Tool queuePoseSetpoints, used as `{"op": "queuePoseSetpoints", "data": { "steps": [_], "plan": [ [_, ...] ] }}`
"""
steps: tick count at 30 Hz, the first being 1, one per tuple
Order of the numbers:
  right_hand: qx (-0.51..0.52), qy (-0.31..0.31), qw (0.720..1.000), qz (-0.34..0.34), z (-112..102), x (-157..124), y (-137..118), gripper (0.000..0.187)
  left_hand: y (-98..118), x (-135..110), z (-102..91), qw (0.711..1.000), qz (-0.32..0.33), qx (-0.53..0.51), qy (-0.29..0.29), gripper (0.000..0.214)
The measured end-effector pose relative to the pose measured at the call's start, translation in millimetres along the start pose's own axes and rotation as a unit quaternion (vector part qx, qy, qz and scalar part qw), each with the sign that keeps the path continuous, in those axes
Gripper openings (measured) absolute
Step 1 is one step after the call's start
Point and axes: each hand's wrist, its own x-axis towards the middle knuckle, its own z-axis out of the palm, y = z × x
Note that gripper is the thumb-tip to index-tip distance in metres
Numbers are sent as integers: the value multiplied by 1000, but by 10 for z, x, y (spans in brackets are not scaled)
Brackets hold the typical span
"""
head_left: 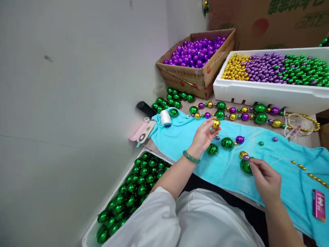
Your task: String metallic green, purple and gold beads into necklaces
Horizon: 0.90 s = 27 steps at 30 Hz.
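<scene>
Head view: left hand (202,138) is pinching a gold bead (216,124); right hand (267,176) is finger-clamping a lilac bead (246,157). I am seeing thread (228,135) spanning between.

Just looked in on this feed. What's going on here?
A person is handling shiny beads over a blue towel. The left hand pinches a gold bead, and a thread runs straight from there toward the right hand, whose fingertips are closed at a small purple bead. Loose green beads lie on the towel; behind it lies a long strung strand.
</scene>
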Motion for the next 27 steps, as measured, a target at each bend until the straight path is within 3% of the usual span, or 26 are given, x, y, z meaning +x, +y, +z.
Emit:
{"op": "queuePoseSetpoints", "data": {
  "steps": [4,11,20,27],
  "plan": [
    [-28,-8,1000,0,-5,-18,-1,16,-10,-16,-35,1000,8,16,-4,34],
    [-56,-14,998,-22,1,-5,-35,14,-74,-24,-85,986,127,106,-6,50],
    [-20,-26,999,4,142,26,26,14,-121,-89,-63,987,114,104,-50,55],
    [-6,-28,999,29,12,-3,99,14,-23,-24,-59,996,92,9,19,35]
  ]
}}
